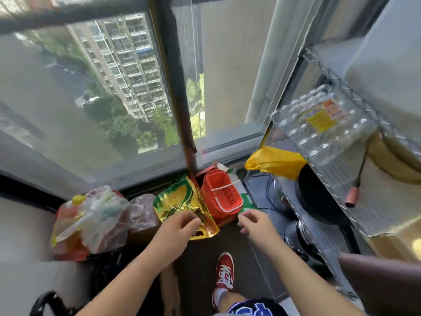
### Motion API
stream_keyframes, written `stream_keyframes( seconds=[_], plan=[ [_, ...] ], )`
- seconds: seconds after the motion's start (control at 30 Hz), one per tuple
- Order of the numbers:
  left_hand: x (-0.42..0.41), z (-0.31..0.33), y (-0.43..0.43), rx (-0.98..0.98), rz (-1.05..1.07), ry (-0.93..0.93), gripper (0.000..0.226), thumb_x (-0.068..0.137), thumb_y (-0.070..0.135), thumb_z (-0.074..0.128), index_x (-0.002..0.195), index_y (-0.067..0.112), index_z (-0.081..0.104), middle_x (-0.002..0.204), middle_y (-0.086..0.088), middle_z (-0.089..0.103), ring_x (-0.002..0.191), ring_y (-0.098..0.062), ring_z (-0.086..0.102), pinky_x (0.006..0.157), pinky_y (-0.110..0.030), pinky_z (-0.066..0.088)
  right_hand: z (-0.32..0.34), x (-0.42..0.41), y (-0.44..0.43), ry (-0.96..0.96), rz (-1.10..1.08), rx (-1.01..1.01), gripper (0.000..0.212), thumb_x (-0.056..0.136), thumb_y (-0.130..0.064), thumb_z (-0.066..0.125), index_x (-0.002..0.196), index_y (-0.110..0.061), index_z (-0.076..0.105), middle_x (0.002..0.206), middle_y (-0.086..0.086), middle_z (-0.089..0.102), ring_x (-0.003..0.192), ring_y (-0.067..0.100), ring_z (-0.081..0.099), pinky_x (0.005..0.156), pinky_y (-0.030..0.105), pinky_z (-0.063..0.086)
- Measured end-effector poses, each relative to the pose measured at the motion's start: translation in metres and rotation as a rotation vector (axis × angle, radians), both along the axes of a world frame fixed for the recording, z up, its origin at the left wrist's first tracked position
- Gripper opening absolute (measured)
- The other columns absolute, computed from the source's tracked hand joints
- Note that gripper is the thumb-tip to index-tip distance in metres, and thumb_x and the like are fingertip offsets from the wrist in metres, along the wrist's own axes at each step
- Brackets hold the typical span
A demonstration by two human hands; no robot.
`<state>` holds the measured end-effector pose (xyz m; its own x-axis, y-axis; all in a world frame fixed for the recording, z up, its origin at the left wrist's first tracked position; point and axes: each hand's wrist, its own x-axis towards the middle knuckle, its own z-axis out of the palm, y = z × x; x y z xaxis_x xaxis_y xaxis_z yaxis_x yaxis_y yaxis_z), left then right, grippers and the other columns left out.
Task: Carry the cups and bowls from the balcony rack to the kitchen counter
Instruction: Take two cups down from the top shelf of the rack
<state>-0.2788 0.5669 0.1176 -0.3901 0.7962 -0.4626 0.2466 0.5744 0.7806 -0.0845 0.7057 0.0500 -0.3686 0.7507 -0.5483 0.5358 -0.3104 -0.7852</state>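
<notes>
I stand on a balcony facing a large window. A metal wire rack rises at the right. It holds a shrink-wrapped pack of water bottles, a black round pan and a yellow plastic bag. No cups or bowls show clearly; the view is blurred. My left hand hovers with loosely curled fingers over a gold and green foil bag, holding nothing. My right hand reaches forward, fingers apart and empty, just right of a red plastic basket.
Plastic bags of goods pile up on the floor at the left. A dark pot sits on the rack's lower shelf. A red shoe stands on the narrow dark floor between the clutter and the rack. The window frame post runs ahead.
</notes>
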Motion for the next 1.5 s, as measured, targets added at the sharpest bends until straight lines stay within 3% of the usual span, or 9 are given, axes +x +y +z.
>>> stream_keyframes(
  seconds=[0.13,0.33,0.53,0.67,0.93,1.1,1.23,1.37,1.5],
  plan=[
    [-0.016,0.05,0.077,0.194,0.0,0.017,0.012,0.09,0.038,0.056,0.084,0.042,0.065,0.079,0.016,0.07,0.071,-0.001,0.066,0.06,-0.017,0.047,0.069,-0.039,0.071,0.134,0.053,0.165,0.018,0.07,-0.05,0.061,0.082,-0.041,0.069,0.075,-0.01,0.074,0.067,0.006,0.069,0.058,0.024,0.051],
    [-0.027,0.132,0.165,0.437,-0.049,0.018,0.022,0.079,0.052,0.055,0.089,0.036,0.067,0.082,0.006,0.072,0.077,-0.01,0.067,0.07,-0.037,0.056,0.178,-0.054,0.136,0.334,0.032,0.393,0.016,0.071,-0.046,0.063,0.08,-0.036,0.071,0.071,-0.009,0.073,0.061,0.001,0.064,0.054,0.011,0.045],
    [-0.026,0.213,0.24,0.677,-0.227,0.076,0.006,0.089,0.031,0.061,0.088,0.034,0.066,0.084,0.003,0.072,0.078,-0.012,0.067,0.075,-0.041,0.057,0.282,-0.043,0.168,0.378,-0.041,0.657,0.021,0.072,-0.047,0.066,0.088,-0.034,0.071,0.08,-0.001,0.074,0.075,0.021,0.068,0.074,0.039,0.057],
    [-0.02,0.27,0.281,0.825,-0.336,0.085,0.007,0.087,0.033,0.061,0.086,0.032,0.068,0.082,0.0,0.073,0.077,-0.018,0.067,0.073,-0.044,0.057,0.352,-0.031,0.18,0.339,-0.078,0.855,0.021,0.077,-0.047,0.064,0.093,-0.035,0.07,0.086,-0.005,0.074,0.079,0.019,0.068,0.078,0.037,0.058],
    [-0.008,0.387,0.351,1.11,-0.519,0.051,0.003,0.086,0.024,0.065,0.085,0.024,0.068,0.079,-0.009,0.071,0.078,-0.032,0.065,0.07,-0.043,0.053,0.478,-0.009,0.203,0.312,-0.195,1.171,0.011,0.082,-0.035,0.067,0.092,-0.031,0.07,0.084,-0.007,0.073,0.074,0.012,0.065,0.065,0.02,0.054],
    [-0.004,0.473,0.388,1.233,-0.581,0.075,0.006,0.085,0.027,0.065,0.084,0.023,0.068,0.079,-0.008,0.072,0.079,-0.033,0.068,0.069,-0.047,0.055,0.563,0.007,0.215,0.325,-0.322,1.333,0.006,0.081,-0.028,0.067,0.085,-0.026,0.071,0.075,0.003,0.073,0.063,0.008,0.064,0.055,0.015,0.047],
    [0.003,0.538,0.412,1.311,-0.621,0.166,0.009,0.088,0.024,0.064,0.08,0.027,0.064,0.081,-0.006,0.071,0.08,-0.035,0.069,0.074,-0.056,0.058,0.627,0.017,0.218,0.26,-0.414,1.483,0.011,0.074,-0.039,0.066,0.079,-0.031,0.071,0.079,0.003,0.075,0.063,0.007,0.068,0.054,0.017,0.05],
    [0.008,0.595,0.431,1.387,-0.594,0.325,0.014,0.089,0.029,0.062,0.075,0.032,0.064,0.08,0.0,0.072,0.076,-0.022,0.07,0.069,-0.042,0.06,0.683,0.023,0.234,0.11,-0.508,1.613,0.016,0.076,-0.041,0.07,0.077,-0.026,0.067,0.07,-0.004,0.07,0.062,0.011,0.065,0.053,0.022,0.044],
    [0.017,0.645,0.452,1.426,-0.502,0.434,0.017,0.088,0.029,0.06,0.077,0.021,0.07,0.068,0.003,0.065,0.06,-0.016,0.059,0.05,-0.023,0.044,0.73,0.026,0.253,-0.373,-0.818,1.895,0.037,0.071,-0.054,0.067,0.076,-0.017,0.064,0.071,-0.003,0.065,0.068,0.021,0.06,0.059,0.026,0.043]
  ],
)
